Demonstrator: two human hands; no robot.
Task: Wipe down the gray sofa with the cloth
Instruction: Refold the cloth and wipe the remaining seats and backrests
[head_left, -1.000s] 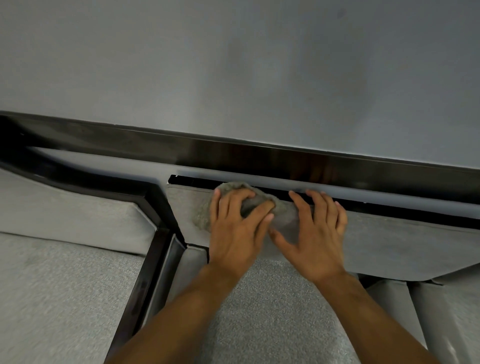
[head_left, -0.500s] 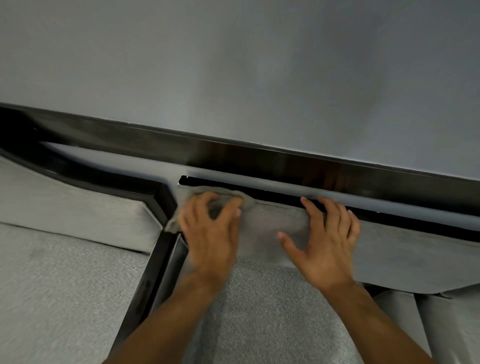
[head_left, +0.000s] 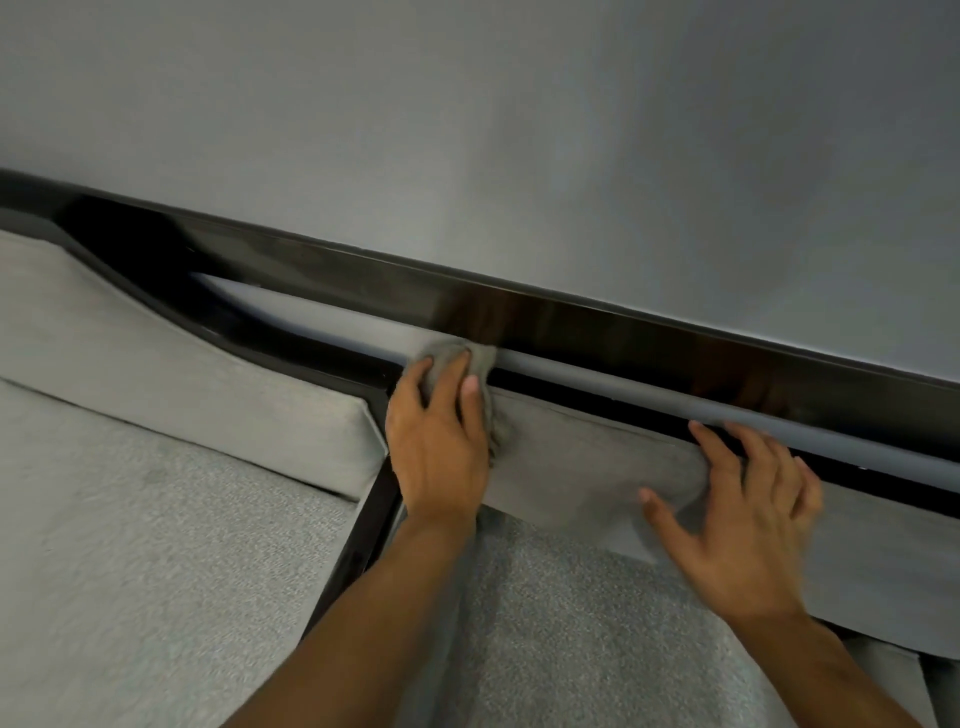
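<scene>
Gray wall (head_left: 519, 130) above dark frame (head_left: 571, 322), gray sofa (head_left: 156, 545) beneath, left hand (head_left: 441, 441) clutching cloth (head_left: 480, 364) against frame's lower edge, right hand (head_left: 743, 530) splayed flat on back cushion (head_left: 582, 467) below frame

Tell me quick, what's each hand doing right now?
Left hand: closed on the gray cloth, pressed at the back cushion's top edge.
Right hand: open, holding nothing, fingers spread flat on the cushion.

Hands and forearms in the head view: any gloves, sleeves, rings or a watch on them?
None show. The left hand and right hand are bare, with no gloves. Both forearms are bare to the frame edge; no sleeves, rings, watch or bands are visible.
</scene>
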